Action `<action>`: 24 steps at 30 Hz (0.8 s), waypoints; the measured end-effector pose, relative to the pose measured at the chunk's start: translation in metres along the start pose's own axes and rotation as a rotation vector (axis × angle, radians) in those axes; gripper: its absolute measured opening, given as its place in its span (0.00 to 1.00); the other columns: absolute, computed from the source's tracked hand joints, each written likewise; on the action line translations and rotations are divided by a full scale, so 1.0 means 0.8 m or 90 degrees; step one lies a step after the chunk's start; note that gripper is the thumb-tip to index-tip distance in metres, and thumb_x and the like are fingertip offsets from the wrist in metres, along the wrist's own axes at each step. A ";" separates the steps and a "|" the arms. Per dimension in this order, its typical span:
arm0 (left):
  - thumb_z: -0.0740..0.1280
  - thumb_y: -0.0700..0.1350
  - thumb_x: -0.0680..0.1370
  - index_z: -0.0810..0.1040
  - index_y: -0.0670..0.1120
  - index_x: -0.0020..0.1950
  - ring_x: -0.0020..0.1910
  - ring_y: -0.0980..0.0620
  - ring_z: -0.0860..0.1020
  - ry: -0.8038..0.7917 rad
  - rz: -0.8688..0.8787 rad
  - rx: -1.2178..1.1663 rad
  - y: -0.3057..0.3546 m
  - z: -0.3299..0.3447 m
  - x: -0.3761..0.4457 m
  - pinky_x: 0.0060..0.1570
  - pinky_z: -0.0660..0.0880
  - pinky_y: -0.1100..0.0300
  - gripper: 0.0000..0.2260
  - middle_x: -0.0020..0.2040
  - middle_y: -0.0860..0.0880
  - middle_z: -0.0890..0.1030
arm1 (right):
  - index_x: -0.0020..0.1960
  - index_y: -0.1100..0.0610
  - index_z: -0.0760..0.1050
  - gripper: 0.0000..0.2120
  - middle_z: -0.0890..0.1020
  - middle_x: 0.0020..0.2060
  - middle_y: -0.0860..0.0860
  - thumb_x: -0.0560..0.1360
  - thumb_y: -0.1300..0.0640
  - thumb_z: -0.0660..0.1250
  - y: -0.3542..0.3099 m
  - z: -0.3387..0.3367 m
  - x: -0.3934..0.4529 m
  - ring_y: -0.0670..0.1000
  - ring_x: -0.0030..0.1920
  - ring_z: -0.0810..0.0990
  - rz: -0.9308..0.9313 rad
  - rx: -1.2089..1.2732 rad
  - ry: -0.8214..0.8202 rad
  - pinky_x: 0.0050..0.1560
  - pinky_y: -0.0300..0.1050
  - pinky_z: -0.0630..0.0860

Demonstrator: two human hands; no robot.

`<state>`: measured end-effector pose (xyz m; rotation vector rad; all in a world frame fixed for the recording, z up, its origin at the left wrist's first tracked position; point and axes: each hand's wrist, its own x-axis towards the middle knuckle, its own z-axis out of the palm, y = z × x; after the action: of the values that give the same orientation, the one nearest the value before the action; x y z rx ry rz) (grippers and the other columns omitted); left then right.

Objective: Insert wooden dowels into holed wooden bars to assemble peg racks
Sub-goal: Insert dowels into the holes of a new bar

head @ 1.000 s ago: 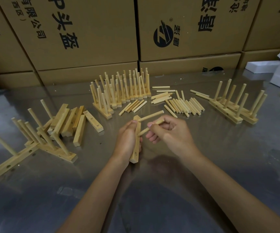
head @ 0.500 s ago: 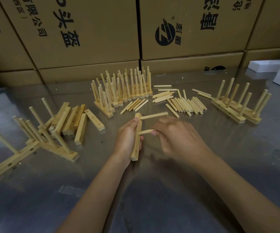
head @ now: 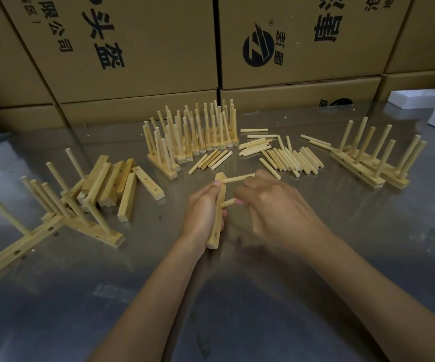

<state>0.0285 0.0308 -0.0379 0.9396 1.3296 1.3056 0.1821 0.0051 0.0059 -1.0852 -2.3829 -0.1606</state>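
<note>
Between my two hands stands the wooden bar (head: 218, 212), gripped upright on the table (head: 315, 296) by my left hand (head: 203, 212), thumb near its top end. One dowel (head: 238, 178) already sticks out of the bar near the top, pointing toward my right hand. My right hand (head: 276, 207) has its fingers curled around a second dowel (head: 228, 203), whose tip meets the bar at its middle. Beyond my right hand lie loose dowels (head: 292, 159). Beyond my left hand stands a cluster of finished racks (head: 193, 137). Left of my left hand lies a heap of bare bars (head: 117, 184) beside more racks (head: 54, 220). Far right of my right hand stand two more racks (head: 373, 163). Cardboard boxes (head: 132, 48) wall the far side.
</note>
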 end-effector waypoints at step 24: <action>0.61 0.52 0.83 0.80 0.55 0.61 0.31 0.54 0.76 0.020 -0.004 0.000 0.005 0.001 -0.003 0.26 0.70 0.61 0.10 0.41 0.48 0.79 | 0.44 0.53 0.78 0.07 0.78 0.32 0.47 0.79 0.56 0.63 0.005 0.020 -0.002 0.47 0.32 0.74 0.161 0.192 0.002 0.32 0.45 0.70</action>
<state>0.0290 0.0289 -0.0337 0.9184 1.3557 1.3206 0.1796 0.0113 -0.0089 -1.2200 -2.1525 0.2754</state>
